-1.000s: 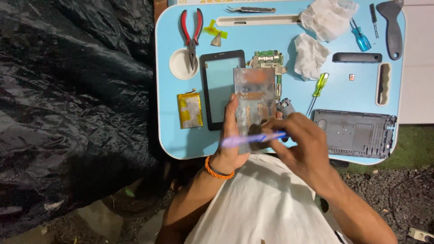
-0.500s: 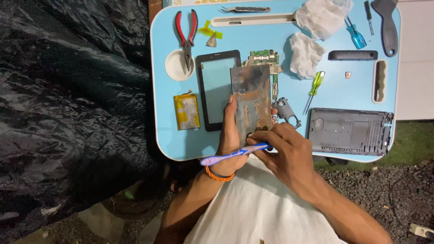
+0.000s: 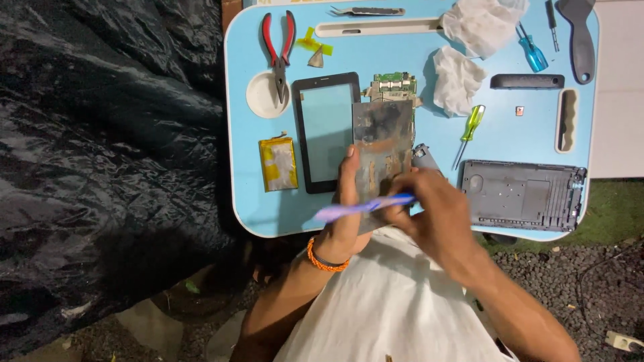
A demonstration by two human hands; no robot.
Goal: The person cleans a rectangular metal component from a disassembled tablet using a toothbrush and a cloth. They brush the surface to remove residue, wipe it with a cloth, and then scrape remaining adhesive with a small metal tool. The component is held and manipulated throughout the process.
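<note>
My left hand gripped the lower edge of the metal panel, thumb pressed up its face, and held it tilted above the light blue tray table, just over the black touchscreen frame and the green circuit board. My right hand was closed on the purple brush-like tool, which lay across the panel's bottom edge. Compared with half a second before, the tool had risen from below my left wrist to the panel's lower border, and its blurred outline indicated a stroke in progress (the working tip itself was too smeared to resolve). I judged that the scrubbing of the stained panel was continuing along that edge. The grey back cover sat to the right, the flat battery to the left, and the red-handled pliers at the far side, all untouched.
</note>
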